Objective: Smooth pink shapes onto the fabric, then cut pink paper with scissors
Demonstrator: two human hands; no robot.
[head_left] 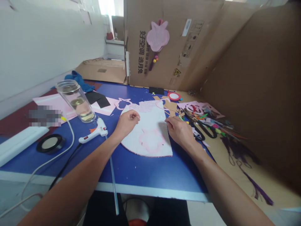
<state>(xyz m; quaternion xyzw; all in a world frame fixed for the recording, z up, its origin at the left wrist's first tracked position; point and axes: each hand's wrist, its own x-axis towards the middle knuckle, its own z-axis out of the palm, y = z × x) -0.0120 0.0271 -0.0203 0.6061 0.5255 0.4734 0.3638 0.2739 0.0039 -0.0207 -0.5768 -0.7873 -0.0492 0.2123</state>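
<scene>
A white sheet with a curved, reddish lower edge lies on the blue table. On its lower part is a faint pink outline shape, and a crumpled pinkish patch shows along its top. My left hand is over the sheet's left side with the fingers curled closed; whatever they hold, if anything, is hidden. At the right edge of the sheet is my right hand, its thumb and fingers pressed together. I cannot tell whether it grips the edge or some small thing.
To the left are a white glue gun with a long glue stick, a glass jar, black tape and a power strip. Scissors, paper scraps and purple tassels lie right. Cardboard walls stand behind, a pink ornament hanging there.
</scene>
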